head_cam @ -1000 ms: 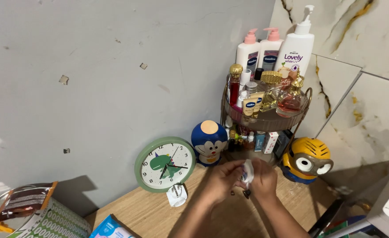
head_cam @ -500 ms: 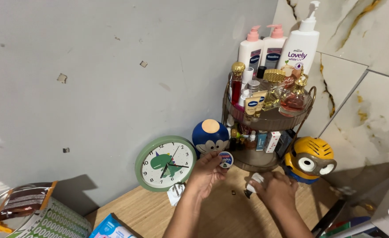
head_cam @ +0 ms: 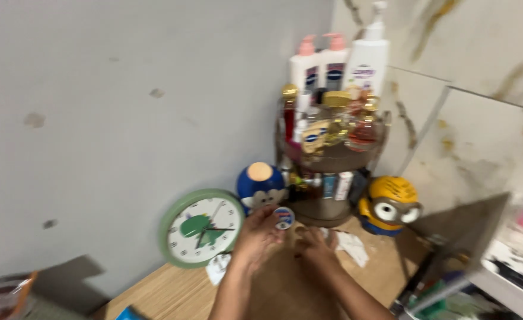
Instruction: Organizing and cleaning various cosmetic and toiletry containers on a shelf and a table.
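My left hand (head_cam: 255, 234) holds up a small round tin (head_cam: 283, 218) with a blue and white lid, pinched at the fingertips in front of the blue round figure (head_cam: 260, 185). Low over the wooden tabletop (head_cam: 172, 287), my right hand (head_cam: 316, 248) has its fingers curled down; the blur hides whether anything is in it. A crumpled white tissue (head_cam: 351, 245) lies on the wood just right of that hand, apart from it.
A green round clock (head_cam: 201, 227) leans on the grey wall. A two-tier round shelf (head_cam: 332, 155) packed with bottles stands in the corner, pump bottles (head_cam: 365, 59) behind it. A yellow goggle-eyed figure (head_cam: 388, 205) sits to its right. A white plug (head_cam: 216, 268) lies below the clock.
The view has swung right and blurred. My right hand has let go of the white tissue, which now lies on the table. My left hand still holds the tin up.
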